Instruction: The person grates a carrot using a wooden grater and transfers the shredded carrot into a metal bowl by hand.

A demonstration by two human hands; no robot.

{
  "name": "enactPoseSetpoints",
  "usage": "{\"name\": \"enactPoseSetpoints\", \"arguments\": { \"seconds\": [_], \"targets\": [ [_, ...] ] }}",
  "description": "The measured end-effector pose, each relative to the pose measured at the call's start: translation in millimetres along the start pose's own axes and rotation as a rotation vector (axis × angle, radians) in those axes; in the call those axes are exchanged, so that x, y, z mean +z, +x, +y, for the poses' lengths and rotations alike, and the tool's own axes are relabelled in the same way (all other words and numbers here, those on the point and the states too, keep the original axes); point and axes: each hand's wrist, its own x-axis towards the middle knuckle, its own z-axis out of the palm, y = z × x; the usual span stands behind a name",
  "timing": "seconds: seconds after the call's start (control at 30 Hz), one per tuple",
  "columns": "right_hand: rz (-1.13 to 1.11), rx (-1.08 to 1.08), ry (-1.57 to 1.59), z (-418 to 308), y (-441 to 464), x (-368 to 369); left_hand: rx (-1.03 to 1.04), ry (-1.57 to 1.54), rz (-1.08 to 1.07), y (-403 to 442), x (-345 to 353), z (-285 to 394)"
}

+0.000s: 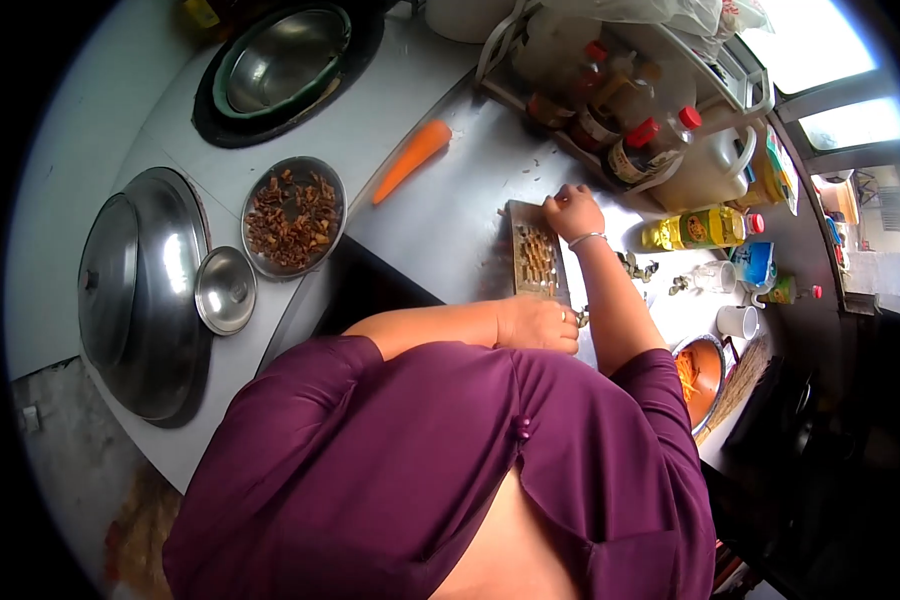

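A metal grater [538, 255] with rows of raised slots lies on the steel worktop. My left hand [538, 325] is closed at its near end, the fingers curled over the edge. At the far end, my right hand [575, 210] is closed in a fist beside the rim, with a bracelet on the wrist. Something small and dark shows at its fingers, too little to name. A whole peeled carrot [412, 160] lies to the left of the grater. Small dark greenish pieces [635, 266] lie to the right of my right forearm.
On the left stand a glass dish of brown chopped pieces [292, 215], a small metal lid [225, 290], a large lidded pan [145, 290] and a metal bowl [285, 60]. Bottles [650, 145], an oil bottle [705, 228], a white cup [737, 321] and a bowl with orange shreds [708, 372] are right.
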Motion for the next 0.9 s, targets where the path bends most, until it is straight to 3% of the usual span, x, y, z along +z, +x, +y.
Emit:
{"name": "enactPoseSetpoints", "arguments": {
  "seconds": [0.07,0.17,0.27,0.33,0.47,0.67,0.8,0.9],
  "targets": [
    [0.047,-0.007,0.027,1.1,-5.2,-9.4,0.018,-0.010,-0.020,-3.0,0.5,-5.6],
    [0.004,-0.242,0.057,-21.8,-49.2,-38.5,-0.051,-0.045,-0.020,-1.1,1.9,-3.1],
    [-0.057,-0.424,-0.005,-45.6,-97.8,-68.9,0.051,0.036,0.030,-2.8,6.4,-9.4],
    [-0.072,-0.415,-0.056,-49.7,-106.9,-74.2,0.019,0.002,-0.066,-2.9,2.0,-7.4],
    [0.066,-0.358,-0.012,-39.1,-59.1,-33.0,-0.010,0.041,-0.021,-0.2,4.3,-5.8],
    [-0.066,-0.187,-0.252,-24.6,0.5,7.4,0.033,0.076,-0.076,-2.5,18.0,-8.8],
    [-0.039,-0.085,-0.122,-0.1,10.5,9.5,-0.033,-0.042,-0.050,-3.8,1.6,2.7],
    [-0.014,-0.175,-0.065,-10.6,-22.4,-13.7,0.045,-0.062,0.005,-2.6,2.3,-6.6]
  ]
}}
